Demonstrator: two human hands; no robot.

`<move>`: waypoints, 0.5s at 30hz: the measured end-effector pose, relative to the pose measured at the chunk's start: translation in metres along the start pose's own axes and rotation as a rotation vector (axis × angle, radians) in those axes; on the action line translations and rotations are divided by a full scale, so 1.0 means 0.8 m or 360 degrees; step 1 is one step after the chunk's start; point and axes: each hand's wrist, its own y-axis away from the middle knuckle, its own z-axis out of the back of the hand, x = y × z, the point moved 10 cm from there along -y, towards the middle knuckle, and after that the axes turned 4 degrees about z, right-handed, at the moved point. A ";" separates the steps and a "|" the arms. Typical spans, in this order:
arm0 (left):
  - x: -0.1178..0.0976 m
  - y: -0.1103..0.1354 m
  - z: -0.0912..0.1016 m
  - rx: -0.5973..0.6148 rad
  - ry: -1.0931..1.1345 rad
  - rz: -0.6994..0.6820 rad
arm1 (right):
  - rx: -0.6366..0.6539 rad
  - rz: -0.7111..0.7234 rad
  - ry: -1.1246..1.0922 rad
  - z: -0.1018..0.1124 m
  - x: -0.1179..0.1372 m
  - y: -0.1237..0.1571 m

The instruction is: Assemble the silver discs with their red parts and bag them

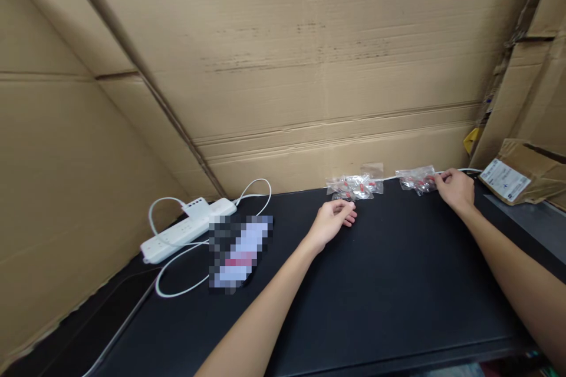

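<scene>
From my remote station I view a black tabletop (375, 306), its near edge running across the bottom right. On the near left lies a dark flat panel (97, 318). Farther in, a pixelated object (243, 253) lies left of centre, its identity obscured; a looped white cable (177, 294) runs beside it. At far left, a white power strip (177, 235) lies at an angle with a white adapter (198, 208) mounted on it. My left hand (329, 222) is positioned over the tabletop at centre, fingers half-curled and slightly apart, with nothing visible in them, just to the near side of the left clear bags (356, 185), which contain red pieces. My right hand (455, 188) has its thumb and index fingertips at the right edge of the right clear bag (416, 178), also containing red pieces; I cannot tell whether they are clamped on it. To the right of this hand, an open cardboard box (546, 171) carries a white label (505, 179). Both groups of bags lie along the foot of the far cardboard wall (327, 82).
</scene>
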 end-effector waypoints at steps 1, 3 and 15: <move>0.000 0.000 0.000 0.0001 0.0002 0.0001 | -0.0031 0.0088 -0.0012 0.003 0.012 0.001; 0.000 -0.001 -0.001 0.0006 0.0007 0.0005 | -0.0052 0.0323 -0.0043 0.005 0.046 0.010; -0.002 0.001 0.000 -0.0006 -0.0009 0.0019 | 0.0697 0.1571 -0.0210 -0.062 0.211 0.136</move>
